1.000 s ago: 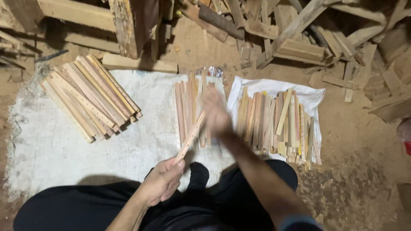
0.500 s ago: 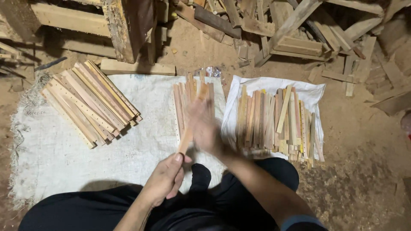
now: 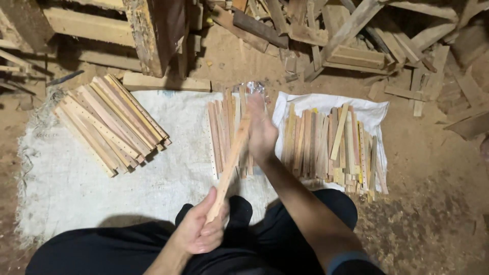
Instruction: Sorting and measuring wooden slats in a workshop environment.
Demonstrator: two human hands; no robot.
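Your left hand [image 3: 201,231] is closed around the near end of a thin wooden slat [image 3: 230,163], which rises away from you, tilted slightly to the right. Your right hand [image 3: 261,130] meets the slat's far end, palm flat against it with fingers stretched out; it is blurred, so you cannot tell whether those fingers wrap the wood or only press on it.

The slat hangs over a middle row of slats [image 3: 224,130] that lies on a white woven sack [image 3: 76,183] spread on the dirt floor. On the far left part of that sack sits a tidy stack of longer strips [image 3: 112,122], laid at a slant, several with rows of small holes. Just right of your right hand, a looser heap of short sticks [image 3: 331,147], some yellowish, rests on a second white cloth [image 3: 369,112].

Your dark trousers [image 3: 102,254] fill the near edge. At the far side, rough scrap lumber [image 3: 346,40] lies piled on the sawdust-strewn ground.
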